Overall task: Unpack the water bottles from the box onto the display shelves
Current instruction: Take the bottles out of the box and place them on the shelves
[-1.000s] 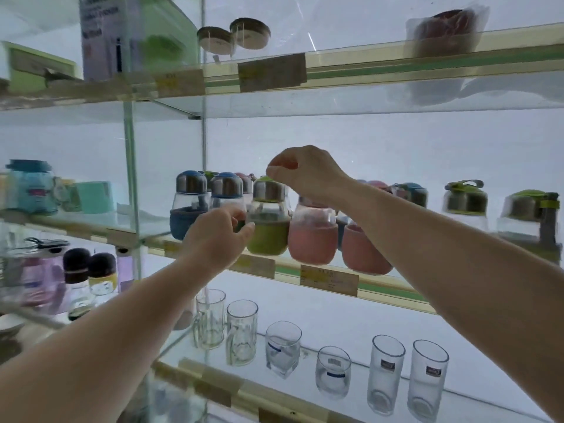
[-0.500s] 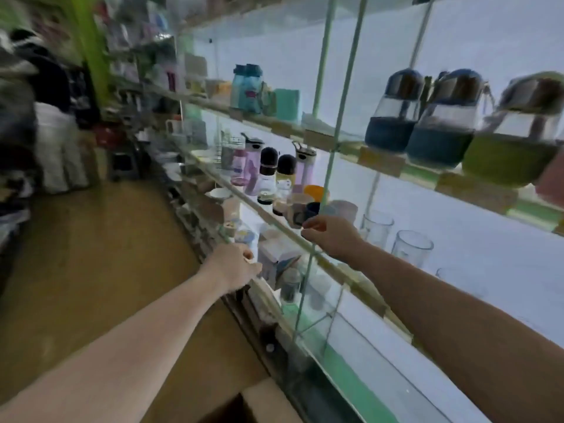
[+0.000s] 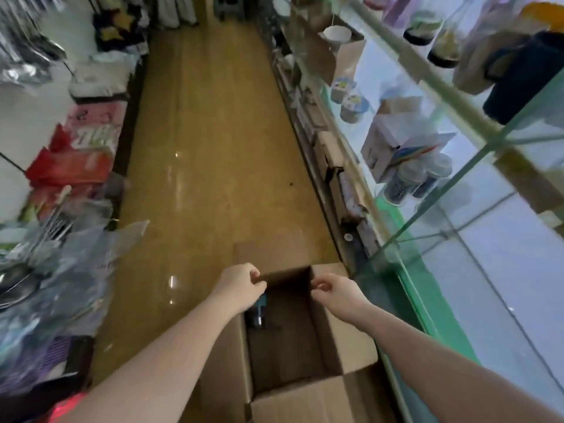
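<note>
Low in the centre of the frame, an open cardboard box (image 3: 345,340) sits on the floor. Your left hand (image 3: 241,286) and right hand (image 3: 337,290) hover over its far end, both with fingers loosely curled and grasping nothing. Just beneath your left hand, one water bottle (image 3: 258,312) with a blue sleeve lies inside the box. Glass display shelves (image 3: 457,96) run up the right side, and the brown floor (image 3: 210,132) stretches toward the top.

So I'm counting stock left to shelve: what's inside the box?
One bottle with a blue part shows near the box's left wall, partly covered by the left hand. The floor beside it looks bare and dark; the near end is hidden by the flap.
</note>
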